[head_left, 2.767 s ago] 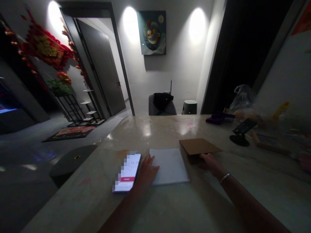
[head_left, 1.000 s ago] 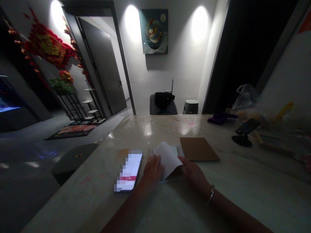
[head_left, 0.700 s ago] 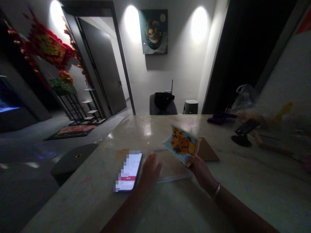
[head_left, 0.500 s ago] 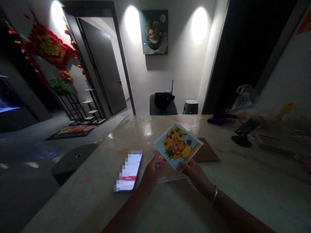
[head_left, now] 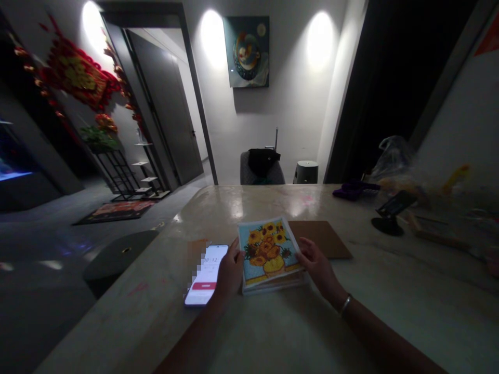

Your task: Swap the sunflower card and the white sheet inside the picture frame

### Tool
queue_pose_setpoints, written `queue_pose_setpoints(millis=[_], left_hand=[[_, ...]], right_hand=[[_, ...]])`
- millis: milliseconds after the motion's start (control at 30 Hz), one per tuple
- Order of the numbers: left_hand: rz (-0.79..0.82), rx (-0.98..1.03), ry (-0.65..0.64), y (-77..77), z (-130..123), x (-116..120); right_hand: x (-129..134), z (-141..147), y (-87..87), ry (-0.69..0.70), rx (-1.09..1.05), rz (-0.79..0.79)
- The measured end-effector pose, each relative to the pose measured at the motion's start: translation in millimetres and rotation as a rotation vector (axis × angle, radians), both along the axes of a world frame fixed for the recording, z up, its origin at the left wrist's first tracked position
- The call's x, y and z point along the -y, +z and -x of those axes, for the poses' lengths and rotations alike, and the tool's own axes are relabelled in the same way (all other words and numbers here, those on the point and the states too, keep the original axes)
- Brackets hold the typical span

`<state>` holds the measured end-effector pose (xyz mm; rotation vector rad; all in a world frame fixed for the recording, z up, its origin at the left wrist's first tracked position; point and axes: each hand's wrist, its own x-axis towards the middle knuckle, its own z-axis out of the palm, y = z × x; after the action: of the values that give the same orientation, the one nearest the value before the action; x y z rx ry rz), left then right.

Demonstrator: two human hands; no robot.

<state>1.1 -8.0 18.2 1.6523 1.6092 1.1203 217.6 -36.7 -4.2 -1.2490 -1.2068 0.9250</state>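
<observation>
A square sunflower picture with a white border lies between my two hands. My left hand is closed on its left edge. At the right edge, the fingers of my right hand grip the border near the lower corner. Beneath the picture is a pale, clear-edged frame, mostly covered. The picture sits slightly turned over it; whether the two touch I cannot tell. A brown board lies flat just behind my right hand. Left of my left hand is a lit phone showing a timer.
The stone-topped table carries a black phone stand, a purple item and a clear plastic bag toward the right. A dark stool stands by its left side. A chair is beyond the far edge.
The picture has come down and left over the frame and turned from a diamond slant to nearly square. My left hand has moved left and now grips its left edge.
</observation>
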Motion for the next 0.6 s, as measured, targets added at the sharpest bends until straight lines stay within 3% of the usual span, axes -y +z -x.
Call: queue_pose_setpoints(millis=[267, 600], left_hand=[[-0.035, -0.213, -0.035, -11.2, 3.8, -6.7], [-0.084, -0.527, -0.073, -14.7, 3.6, -5.8]], right_hand=[[-3.4, -4.1, -14.0, -0.029, 0.687, -0.116], [0.6, -7.3, -10.3, -0.015, 0.951, -0.133]])
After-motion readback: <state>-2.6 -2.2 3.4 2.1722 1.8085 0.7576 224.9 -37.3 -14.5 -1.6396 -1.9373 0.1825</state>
